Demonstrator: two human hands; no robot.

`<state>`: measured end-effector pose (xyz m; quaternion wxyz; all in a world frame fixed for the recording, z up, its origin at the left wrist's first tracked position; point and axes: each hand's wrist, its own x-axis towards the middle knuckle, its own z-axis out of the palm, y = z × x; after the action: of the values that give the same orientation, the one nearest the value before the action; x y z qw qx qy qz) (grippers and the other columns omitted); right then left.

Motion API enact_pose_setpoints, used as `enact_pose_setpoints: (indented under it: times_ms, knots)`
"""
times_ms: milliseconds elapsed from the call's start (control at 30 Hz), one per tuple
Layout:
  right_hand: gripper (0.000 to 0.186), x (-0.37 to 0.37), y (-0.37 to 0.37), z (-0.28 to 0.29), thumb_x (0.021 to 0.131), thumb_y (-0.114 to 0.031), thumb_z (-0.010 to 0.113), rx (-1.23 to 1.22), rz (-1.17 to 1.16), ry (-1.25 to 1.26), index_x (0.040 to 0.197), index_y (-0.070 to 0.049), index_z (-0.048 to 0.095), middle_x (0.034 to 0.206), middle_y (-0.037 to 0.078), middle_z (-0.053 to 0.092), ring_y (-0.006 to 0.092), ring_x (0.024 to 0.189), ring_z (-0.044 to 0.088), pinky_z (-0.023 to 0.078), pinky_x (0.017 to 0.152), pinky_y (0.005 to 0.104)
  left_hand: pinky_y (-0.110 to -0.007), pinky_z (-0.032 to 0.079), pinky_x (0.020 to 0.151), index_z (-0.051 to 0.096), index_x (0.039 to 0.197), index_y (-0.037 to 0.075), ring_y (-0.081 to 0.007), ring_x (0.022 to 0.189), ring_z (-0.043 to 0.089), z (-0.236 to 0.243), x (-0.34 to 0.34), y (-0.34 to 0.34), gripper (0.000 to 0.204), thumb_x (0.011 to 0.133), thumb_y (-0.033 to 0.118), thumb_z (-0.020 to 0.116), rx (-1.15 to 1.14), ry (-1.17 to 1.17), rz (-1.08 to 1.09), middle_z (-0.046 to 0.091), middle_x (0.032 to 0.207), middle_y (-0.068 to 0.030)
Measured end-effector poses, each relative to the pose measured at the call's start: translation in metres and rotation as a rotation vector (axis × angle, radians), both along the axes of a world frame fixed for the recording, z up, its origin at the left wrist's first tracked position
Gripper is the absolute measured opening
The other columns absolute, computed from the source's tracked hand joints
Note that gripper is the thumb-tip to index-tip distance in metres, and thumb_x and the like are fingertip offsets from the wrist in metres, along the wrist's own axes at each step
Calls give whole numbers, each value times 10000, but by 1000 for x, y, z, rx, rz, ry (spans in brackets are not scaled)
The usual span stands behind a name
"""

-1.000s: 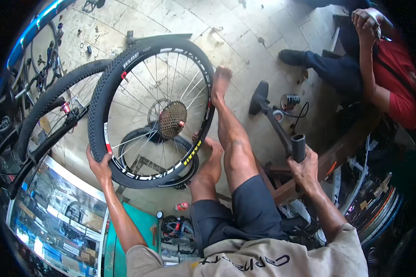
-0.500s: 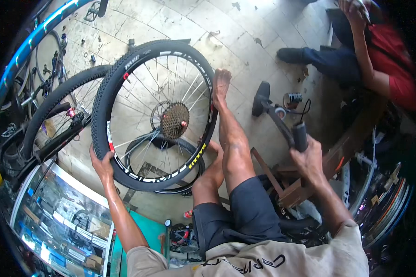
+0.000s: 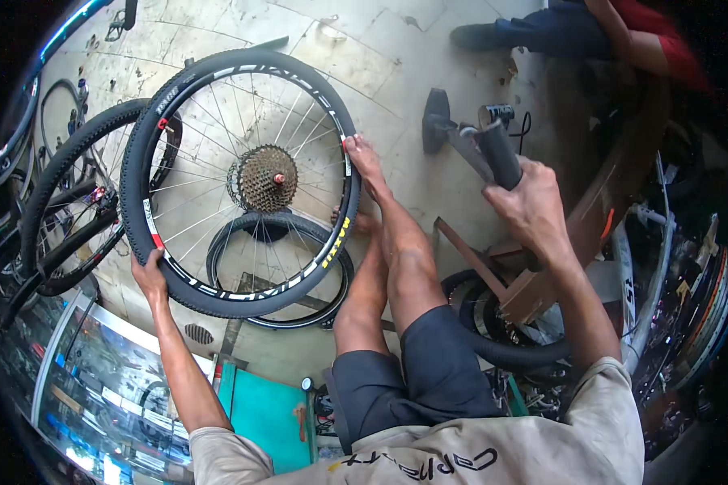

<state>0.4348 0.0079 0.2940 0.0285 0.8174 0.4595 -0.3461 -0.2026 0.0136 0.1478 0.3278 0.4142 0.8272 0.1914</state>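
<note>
Two hands, both occupied. Left hand [image 3: 149, 281] grips the wheel [image 3: 249, 182] at its near-left edge, thumb on the tyre [image 3: 133, 202], fingers mostly hidden beneath. Right hand [image 3: 534, 198] is wrapped round the black handle [image 3: 501, 153] of a floor pump [image 3: 470, 153].

Wheel is tilted over the tiled floor [image 3: 380, 52], just beyond the floor-side edge of the glass counter [image 3: 146, 331]; right foot [image 3: 367, 166] appears to touch its right side.

Status: tyre sits round the visible rim, cassette [image 3: 268, 174] fitted, wheel not in a frame. From here I can't tell whether a hose is on the valve or how firm the tyre is, so what's left is unclear.

Orientation: cassette side faces up at the worker, axle tip aimed up and slightly right. It's a disc: no long axis except the axle. Handle's long axis runs far-left to near-right.

Around: second wheel [image 3: 345, 283] underneath, dark bike [image 3: 66, 249] left, can [image 3: 496, 113] past the pump, co-worker's red sleeve [image 3: 679, 56] at far right.
</note>
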Motion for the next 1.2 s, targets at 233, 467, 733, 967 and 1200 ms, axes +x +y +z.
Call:
enact_pose_setpoints:
  times_ms: [233, 467, 733, 967, 1200]
  knots:
    - [388, 5, 7, 5, 736, -285, 702, -11, -20, 10, 807, 95, 670, 650, 261, 644, 366, 646, 704, 548, 671, 455, -312, 498, 801, 650, 1083, -36, -207, 817, 625, 0, 0, -18, 366, 767, 144, 693, -23, -2, 43, 678, 933, -85]
    - [394, -1, 1, 2, 740, -295, 698, -16, 2, 11, 821, 90, 680, 670, 261, 659, 369, 684, 718, 555, 701, 454, -310, 506, 698, 643, 1071, -15, -187, 738, 613, 2, 4, -29, 328, 789, 143, 700, 24, -22, 34, 656, 887, -69]
    - [405, -4, -3, 2, 741, -304, 694, -32, -15, 16, 852, 85, 687, 715, 269, 677, 376, 737, 727, 558, 739, 457, -318, 501, 741, 639, 1116, -27, -204, 782, 609, -2, -3, -25, 397, 779, 172, 709, -35, -28, 65, 667, 933, -89]
    - [405, -16, 1, -2, 738, -301, 698, -43, 42, 4, 861, 84, 692, 712, 274, 674, 388, 749, 725, 559, 750, 461, -324, 502, 762, 645, 1104, -34, -211, 793, 614, -1, -4, -28, 384, 791, 178, 712, -61, -4, 71, 676, 937, -92]
    - [381, -17, -1, -1, 734, -282, 706, -62, 46, 18, 879, 70, 694, 715, 267, 673, 397, 745, 719, 553, 748, 465, -326, 500, 807, 656, 1093, -48, -218, 827, 628, -3, -6, -21, 383, 801, 192, 719, -44, 44, 24, 698, 946, -105]
